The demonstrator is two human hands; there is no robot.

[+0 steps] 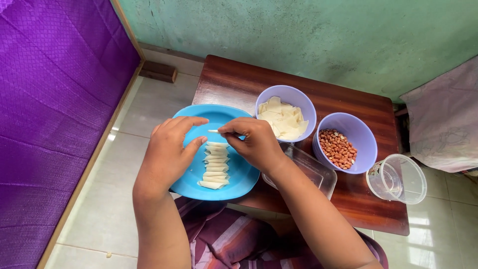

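Note:
A round blue plate lies at the near left corner of a low wooden table. On it sits a column of several small rolled pale dough pieces. Above the plate my right hand pinches a thin pale dough piece between thumb and fingertips. My left hand hovers beside it with fingers spread, thumb and forefinger close to the piece's left end, not clearly touching it.
A lilac bowl of flat dough squares and a lilac bowl of peanuts stand behind the plate. A clear rectangular container and a tipped clear plastic cup lie nearby. Purple fabric covers the left; tiled floor below.

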